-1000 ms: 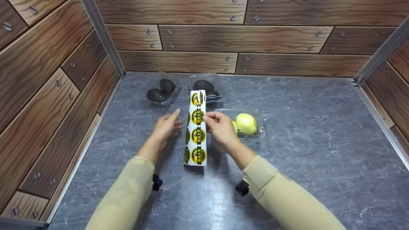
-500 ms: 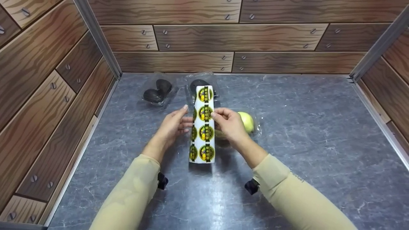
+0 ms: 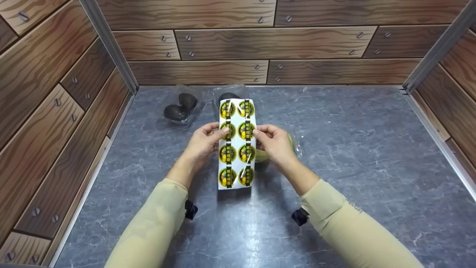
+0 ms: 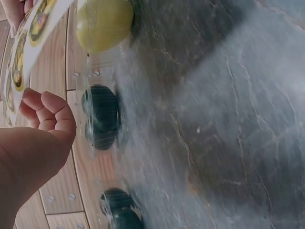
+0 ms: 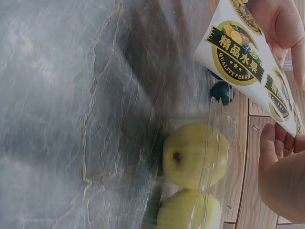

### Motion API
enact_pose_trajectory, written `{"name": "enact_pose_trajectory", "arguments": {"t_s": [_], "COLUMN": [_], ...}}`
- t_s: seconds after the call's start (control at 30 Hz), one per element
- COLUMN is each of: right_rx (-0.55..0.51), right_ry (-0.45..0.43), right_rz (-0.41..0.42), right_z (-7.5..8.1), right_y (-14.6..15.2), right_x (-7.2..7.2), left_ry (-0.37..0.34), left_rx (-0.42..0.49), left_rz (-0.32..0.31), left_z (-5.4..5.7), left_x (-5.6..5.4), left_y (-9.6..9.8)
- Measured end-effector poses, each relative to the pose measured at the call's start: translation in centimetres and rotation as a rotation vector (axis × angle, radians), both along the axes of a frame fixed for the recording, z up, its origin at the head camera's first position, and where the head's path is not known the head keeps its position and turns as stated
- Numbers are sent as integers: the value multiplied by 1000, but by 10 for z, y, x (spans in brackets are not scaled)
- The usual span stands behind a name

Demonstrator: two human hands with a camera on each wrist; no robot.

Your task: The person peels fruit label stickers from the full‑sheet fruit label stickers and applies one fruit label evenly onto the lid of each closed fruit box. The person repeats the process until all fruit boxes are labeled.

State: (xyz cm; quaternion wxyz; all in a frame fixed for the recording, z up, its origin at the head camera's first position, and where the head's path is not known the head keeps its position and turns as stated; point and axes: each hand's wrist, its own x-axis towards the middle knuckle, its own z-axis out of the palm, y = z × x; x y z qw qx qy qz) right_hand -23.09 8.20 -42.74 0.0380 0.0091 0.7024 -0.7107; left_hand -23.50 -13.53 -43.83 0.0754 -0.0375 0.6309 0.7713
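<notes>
A white sheet of round fruit stickers (image 3: 237, 143) hangs spread over the tabletop, its two columns of yellow, green and black labels facing up. At its left edge my left hand (image 3: 202, 143) pinches it, thumb on the printed face and fingers behind. My right hand (image 3: 275, 145) pinches the opposite edge at about the same height. The left wrist view shows the curled fingers of the left hand (image 4: 43, 133) at the sheet's edge. "Quality Fresh" can be read on a label in the right wrist view. Behind the sheet and right hand, a clear plastic box with yellow-green fruit (image 5: 195, 155) is mostly hidden in the head view.
Two clear boxes of dark, avocado-like fruit stand toward the back: one pair of dark fruit (image 3: 181, 107) at left, another dark fruit (image 3: 228, 96) partly behind the sheet. Wood-patterned panels (image 3: 275, 44) wall the grey marbled table (image 3: 353, 149) at the back and sides.
The sheet has turned to face up more fully, showing both columns. My left hand has moved in from beside it and taken its left edge; my right hand has kept its pinch.
</notes>
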Motion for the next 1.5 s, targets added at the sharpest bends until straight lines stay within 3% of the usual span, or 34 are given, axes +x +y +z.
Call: {"name": "enact_pose_trajectory", "arguments": {"t_s": [0.3, 0.8, 1.1, 1.23, 1.4, 1.5], "right_rx": [25, 36, 45, 117, 322, 385], "right_ry": [-13, -16, -18, 105, 329, 427], "right_rz": [32, 92, 101, 54, -85, -116], "right_z": [2, -3, -6, -7, -3, 0], "right_y": [5, 5, 5, 7, 11, 11], "right_x": [3, 13, 16, 16, 16, 16], "left_ry": [21, 60, 73, 77, 80, 81], "left_rx": [4, -2, -37, -62, -79, -94], "left_rz": [-28, 109, 97, 74, 48, 35], "left_z": [4, 11, 12, 13, 15, 17], "left_x": [-1, -6, -3, -1, 0, 0], "left_y": [9, 12, 11, 10, 11, 13]}}
